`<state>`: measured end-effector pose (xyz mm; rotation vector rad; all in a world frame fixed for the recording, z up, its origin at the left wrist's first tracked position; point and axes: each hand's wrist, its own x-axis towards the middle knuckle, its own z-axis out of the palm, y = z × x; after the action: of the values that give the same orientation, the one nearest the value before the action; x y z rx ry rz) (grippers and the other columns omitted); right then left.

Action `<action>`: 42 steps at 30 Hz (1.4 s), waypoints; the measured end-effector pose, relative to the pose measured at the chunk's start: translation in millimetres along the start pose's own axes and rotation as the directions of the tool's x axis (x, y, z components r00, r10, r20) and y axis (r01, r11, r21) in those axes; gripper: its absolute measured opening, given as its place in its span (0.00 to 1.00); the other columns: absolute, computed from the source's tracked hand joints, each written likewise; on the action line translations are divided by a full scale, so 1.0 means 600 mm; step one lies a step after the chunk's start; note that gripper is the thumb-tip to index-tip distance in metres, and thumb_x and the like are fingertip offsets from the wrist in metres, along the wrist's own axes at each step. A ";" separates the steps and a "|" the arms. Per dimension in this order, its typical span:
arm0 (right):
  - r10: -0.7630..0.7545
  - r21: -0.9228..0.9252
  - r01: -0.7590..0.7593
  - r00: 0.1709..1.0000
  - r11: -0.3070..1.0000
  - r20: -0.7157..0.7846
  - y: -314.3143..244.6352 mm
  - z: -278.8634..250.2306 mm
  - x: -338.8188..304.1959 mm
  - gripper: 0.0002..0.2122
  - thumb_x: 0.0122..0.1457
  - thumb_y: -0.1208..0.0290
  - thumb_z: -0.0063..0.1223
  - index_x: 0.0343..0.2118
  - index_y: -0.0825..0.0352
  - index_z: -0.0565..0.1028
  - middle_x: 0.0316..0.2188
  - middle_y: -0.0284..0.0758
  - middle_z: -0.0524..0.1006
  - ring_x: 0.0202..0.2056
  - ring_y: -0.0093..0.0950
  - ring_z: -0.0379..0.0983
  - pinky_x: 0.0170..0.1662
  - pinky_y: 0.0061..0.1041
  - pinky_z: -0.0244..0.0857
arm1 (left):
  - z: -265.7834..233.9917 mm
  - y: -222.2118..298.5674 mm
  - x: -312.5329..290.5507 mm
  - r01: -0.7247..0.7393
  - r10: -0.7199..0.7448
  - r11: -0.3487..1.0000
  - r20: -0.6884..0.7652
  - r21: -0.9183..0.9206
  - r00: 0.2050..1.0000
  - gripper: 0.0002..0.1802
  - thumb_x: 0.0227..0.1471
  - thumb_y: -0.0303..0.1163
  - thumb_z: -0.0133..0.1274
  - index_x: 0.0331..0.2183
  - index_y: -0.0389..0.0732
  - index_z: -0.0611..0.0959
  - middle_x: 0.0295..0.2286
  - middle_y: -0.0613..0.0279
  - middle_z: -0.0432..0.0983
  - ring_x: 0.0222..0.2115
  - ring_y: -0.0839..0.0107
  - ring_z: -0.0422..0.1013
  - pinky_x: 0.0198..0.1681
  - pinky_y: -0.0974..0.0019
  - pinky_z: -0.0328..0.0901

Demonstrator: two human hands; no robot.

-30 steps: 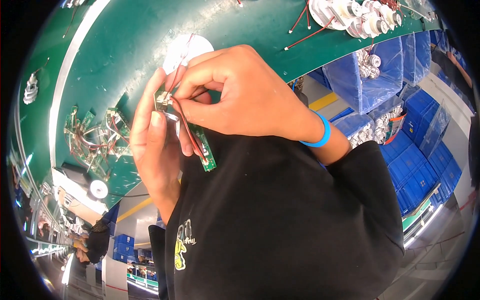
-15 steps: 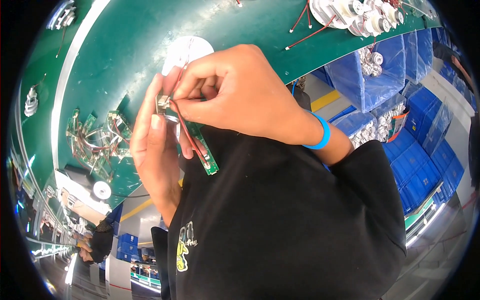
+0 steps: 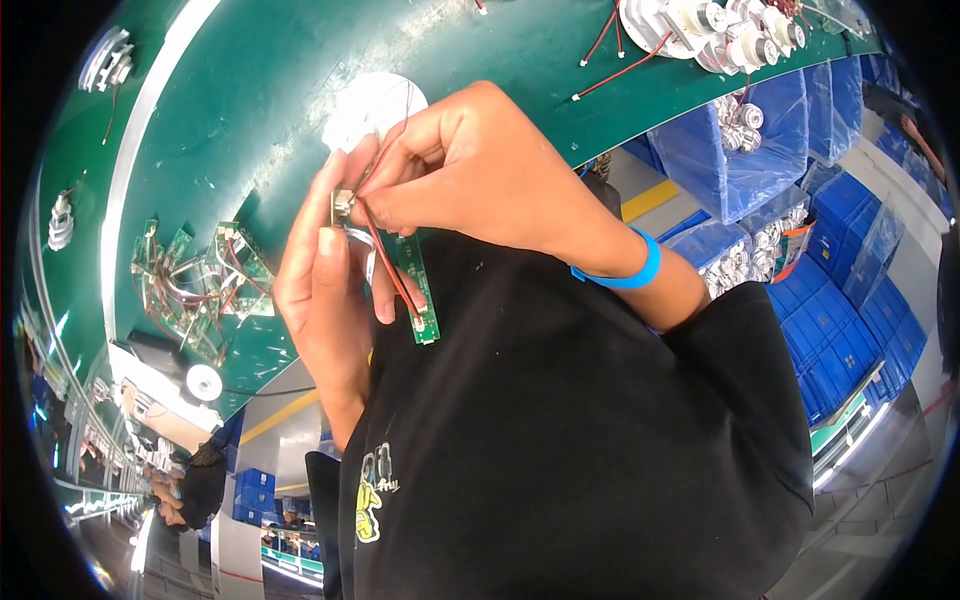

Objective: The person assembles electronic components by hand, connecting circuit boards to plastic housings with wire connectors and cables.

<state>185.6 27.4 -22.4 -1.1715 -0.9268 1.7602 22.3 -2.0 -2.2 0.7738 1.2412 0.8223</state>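
My left hand is closed around a circuit board assembly. Its green strip board hangs down past the fingers, and a small board with pale sockets stands between thumb and fingertips. Red and black wires run from there to the strip's lower end. Right beside the sockets, my right hand pinches a thin wire lead; its plug is hidden by the fingertips. Just beyond both hands lies a white round part on the green table, partly covered by fingers.
A heap of wired green boards lies on the table at left. White motor-like parts with red leads sit at the far right edge. Blue bins lined with plastic stand at right. White parts rest on a strip beyond the pale rail.
Both hands have shifted slightly, the left one to the right with the boards. My right fingertips have come closer to the sockets. At far left, a white part has moved nearer along the strip.
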 end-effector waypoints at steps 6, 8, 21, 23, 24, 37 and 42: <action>0.088 0.007 -0.089 0.995 0.996 0.036 -0.021 0.016 0.002 0.04 0.48 0.78 0.58 0.22 0.74 0.79 0.19 0.33 0.77 0.22 0.16 0.71 0.25 0.16 0.63 | 0.005 0.024 -0.012 -0.022 0.020 0.992 -0.019 -0.122 1.000 0.26 0.61 0.34 0.40 0.56 0.29 0.64 0.52 0.45 0.68 0.22 0.79 0.70 0.25 0.75 0.68; 0.089 -0.022 -0.088 0.995 0.996 0.050 -0.026 0.018 0.015 0.03 0.52 0.79 0.58 0.23 0.72 0.78 0.19 0.31 0.77 0.23 0.15 0.70 0.24 0.15 0.60 | -0.017 0.027 -0.003 -0.021 0.025 0.999 0.106 -0.039 0.994 0.27 0.62 0.35 0.41 0.58 0.31 0.64 0.54 0.51 0.65 0.23 0.79 0.69 0.30 0.74 0.67; -0.309 -0.260 0.311 0.950 0.914 0.050 -0.207 0.069 0.268 0.24 0.53 0.74 0.51 0.53 0.77 0.66 0.46 0.39 0.72 0.48 0.27 0.69 0.52 0.22 0.60 | -0.811 0.189 0.340 0.306 0.651 -0.316 -0.030 0.898 0.759 0.50 0.35 0.30 0.65 0.60 0.42 0.59 0.62 0.44 0.43 0.61 0.40 0.43 0.58 0.48 0.56; -0.179 -0.354 0.160 0.984 0.921 -0.023 -0.224 0.095 0.307 0.26 0.51 0.74 0.52 0.54 0.76 0.64 0.48 0.42 0.72 0.50 0.31 0.68 0.50 0.25 0.62 | -0.888 0.188 0.362 0.314 0.607 -0.296 -0.076 0.902 0.791 0.51 0.30 0.30 0.68 0.58 0.40 0.62 0.59 0.41 0.52 0.60 0.42 0.49 0.56 0.47 0.59; -0.277 -0.490 0.232 0.960 0.840 -0.022 -0.192 0.087 0.372 0.26 0.50 0.74 0.51 0.53 0.76 0.65 0.46 0.43 0.73 0.48 0.31 0.69 0.48 0.25 0.63 | -0.931 0.214 0.368 0.274 0.620 -0.221 -0.082 0.936 0.780 0.48 0.30 0.29 0.66 0.56 0.40 0.64 0.56 0.42 0.57 0.58 0.46 0.54 0.55 0.47 0.59; -0.313 -0.566 0.534 0.492 -0.628 0.812 0.025 0.326 0.593 0.10 0.50 0.65 0.54 0.36 0.54 0.80 0.55 0.39 0.65 0.60 0.45 0.56 0.51 0.59 0.59 | -0.802 0.214 0.276 -0.177 0.265 0.911 -0.202 0.373 0.943 0.30 0.60 0.35 0.47 0.58 0.31 0.61 0.53 0.45 0.62 0.55 0.55 0.59 0.58 0.55 0.61; -0.553 -0.827 0.503 0.627 -0.250 0.548 0.007 0.325 0.492 0.08 0.47 0.70 0.56 0.32 0.61 0.79 0.44 0.42 0.69 0.51 0.46 0.62 0.48 0.49 0.64 | -0.590 0.103 0.049 -0.446 0.382 0.809 -0.234 -0.384 0.894 0.33 0.57 0.35 0.50 0.57 0.28 0.59 0.57 0.43 0.57 0.57 0.48 0.56 0.66 0.49 0.45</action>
<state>-71.2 266.3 -71.1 -1.1087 -2.3960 0.0013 -329.8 74.8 -19.6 0.6343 0.9683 1.4836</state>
